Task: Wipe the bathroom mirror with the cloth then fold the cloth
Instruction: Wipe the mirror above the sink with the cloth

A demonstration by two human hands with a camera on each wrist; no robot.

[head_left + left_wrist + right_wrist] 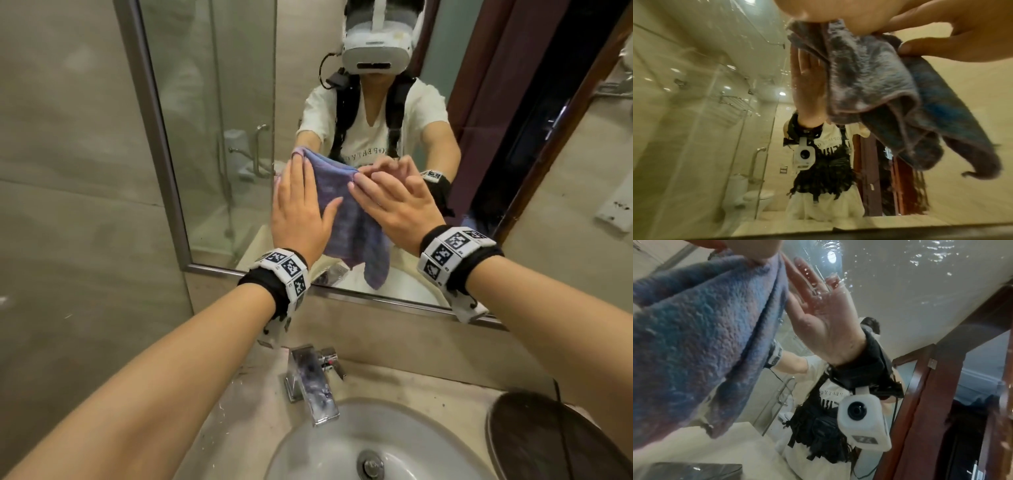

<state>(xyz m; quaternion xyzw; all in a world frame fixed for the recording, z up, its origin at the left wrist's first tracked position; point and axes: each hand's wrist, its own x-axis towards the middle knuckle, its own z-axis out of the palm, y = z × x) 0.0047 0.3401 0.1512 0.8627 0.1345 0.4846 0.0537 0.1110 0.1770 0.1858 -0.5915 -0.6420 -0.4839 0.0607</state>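
Observation:
A blue-purple terry cloth (346, 222) hangs flat against the bathroom mirror (222, 137), its lower end drooping toward the mirror's bottom frame. My left hand (308, 192) lies flat on the cloth's left half with straight fingers and presses it to the glass. My right hand (383, 192) is beside it, its fingertips on the cloth's upper right corner. In the right wrist view the cloth (705, 321) fills the left, and the mirror reflects that hand as an open palm. The left wrist view shows the cloth (869, 73) bunched under my palm.
Water drops speckle the glass. Below the mirror stand a chrome faucet (313, 380) and a white sink basin (342, 445). A dark round object (534, 442) sits on the counter at the right. A tiled wall runs along the left.

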